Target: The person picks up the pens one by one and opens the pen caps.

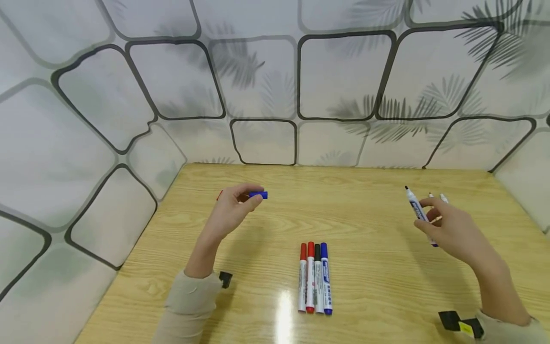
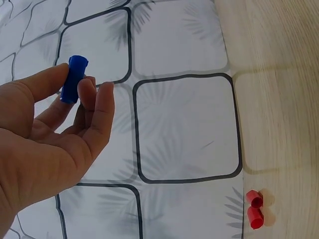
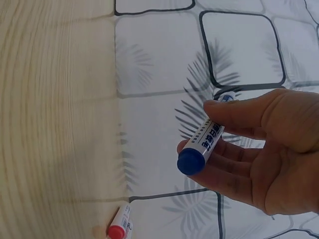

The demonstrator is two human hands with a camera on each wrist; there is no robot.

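My left hand pinches a blue marker cap between thumb and fingers, above the left part of the table. On the right, my right hand holds a white marker with a blue end. That marker is uncapped, its dark tip pointing up and away. The hands are far apart. Two red caps stand on the table beyond my left hand. Behind my right hand are uncapped markers, mostly hidden in the head view; a red-ended marker shows in the right wrist view.
Between the hands, nearer to me, capped markers lie side by side: two red, one black, one blue. The wood-grain table meets a patterned wall covering at the back and sides.
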